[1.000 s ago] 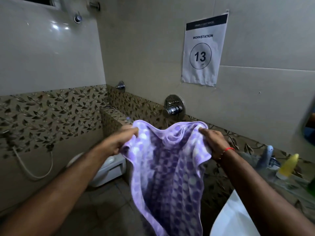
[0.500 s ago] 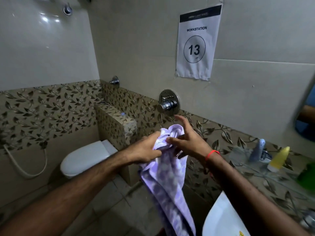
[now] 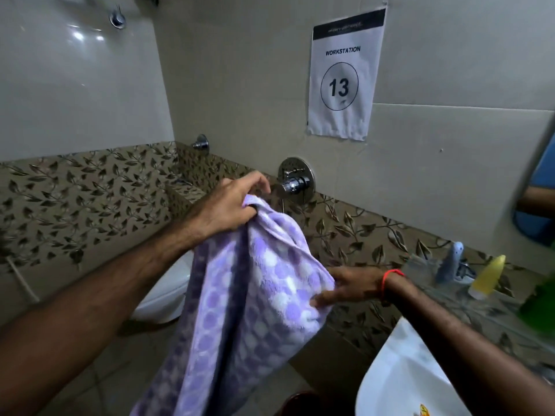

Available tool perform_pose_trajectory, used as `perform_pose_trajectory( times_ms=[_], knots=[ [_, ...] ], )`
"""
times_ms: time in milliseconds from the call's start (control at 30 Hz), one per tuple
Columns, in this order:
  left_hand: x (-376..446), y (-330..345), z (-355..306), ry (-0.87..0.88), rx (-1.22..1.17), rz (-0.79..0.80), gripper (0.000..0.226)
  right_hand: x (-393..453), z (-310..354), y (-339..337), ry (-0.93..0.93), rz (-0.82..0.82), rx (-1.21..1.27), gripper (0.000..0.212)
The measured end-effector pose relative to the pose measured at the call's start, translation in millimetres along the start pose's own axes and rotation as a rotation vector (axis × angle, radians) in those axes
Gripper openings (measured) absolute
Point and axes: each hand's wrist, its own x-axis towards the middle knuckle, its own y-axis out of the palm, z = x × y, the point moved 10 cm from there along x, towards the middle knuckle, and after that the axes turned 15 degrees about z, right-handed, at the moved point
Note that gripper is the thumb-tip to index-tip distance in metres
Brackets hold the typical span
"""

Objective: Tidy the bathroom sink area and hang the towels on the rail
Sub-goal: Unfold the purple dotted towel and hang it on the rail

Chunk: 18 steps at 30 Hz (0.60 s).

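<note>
The left hand (image 3: 223,205) was clenched on the gathered top of the towel (image 3: 246,295), holding it up in front of the chrome wall valve (image 3: 295,183), so that the purple-and-white cloth hung down in the air between the toilet (image 3: 168,292) and the sink (image 3: 399,376). The right hand (image 3: 351,288), lower and to the side, pinched the towel's right edge between thumb and fingers. The step in hand appeared to be folding or straightening the towel lengthwise before hanging it. No rail showed in this view, so the next move would likely call for finding it, keeping the fold together with both grips, then laying the towel over the bar so its halves balance. On the ledge beyond the sink stood a yellow bottle (image 3: 488,276) beside a blue-grey one (image 3: 450,262), not yet tidied.
</note>
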Motion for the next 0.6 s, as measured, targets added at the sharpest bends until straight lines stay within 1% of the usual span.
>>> perform_pose_trajectory(
  times_ms=[33,67,100,133,167,233,300,333,367,400,433,500,533,600],
  knots=[
    [-3.8,5.4,13.8,-0.072,0.113,0.065,0.039,-4.0,-5.1,-14.5,0.013,-0.105,-0.103,0.024],
    [-9.9,6.0,26.9,-0.138,0.196,0.098,0.038,-14.5,-5.2,-30.3,0.011,-0.213,-0.149,0.023],
    [-15.4,2.7,36.2,-0.170,0.214,0.101,0.037,-23.1,-2.2,-45.3,-0.057,-0.299,-0.114,0.024],
    [-19.5,-3.9,40.7,-0.162,0.180,0.076,0.037,-31.9,6.5,-55.1,-0.126,-0.335,-0.073,0.017],
    [-22.3,-13.4,39.7,-0.134,0.133,0.031,0.038,-38.4,19.5,-63.7,-0.209,-0.375,-0.102,0.007],
    [-24.9,-37.5,27.9,-0.052,0.045,-0.078,0.040,-47.0,51.0,-70.4,-0.309,-0.482,-0.272,0.031],
    [-23.0,-54.6,15.4,0.014,-0.055,-0.118,0.043,-57.5,84.3,-74.9,-0.435,-0.560,-0.228,0.054],
    [-21.4,-59.5,10.2,0.029,-0.082,-0.114,0.044,-59.7,97.3,-75.8,-0.488,-0.573,-0.168,0.067],
    [-20.1,-63.7,5.7,0.036,-0.095,-0.110,0.044,-59.0,109.2,-74.5,-0.526,-0.569,-0.145,0.076],
    [-18.5,-67.4,2.4,0.042,-0.105,-0.108,0.043,-53.5,116.4,-72.5,-0.524,-0.551,-0.149,0.075],
    [-16.7,-70.6,-0.4,0.047,-0.119,-0.109,0.041,-45.8,118.9,-70.1,-0.491,-0.538,-0.187,0.066],
    [-16.2,-77.2,-0.4,0.037,-0.151,-0.134,0.039,-30.0,110.9,-65.0,-0.354,-0.526,-0.288,0.050],
    [-17.1,-79.5,4.0,0.023,-0.168,-0.154,0.038,-22.5,100.8,-60.5,-0.260,-0.497,-0.329,0.049],
    [-21.1,-80.3,14.3,-0.002,-0.167,-0.176,0.037,-8.3,74.3,-49.0,-0.059,-0.390,-0.410,0.057]
  ],
)
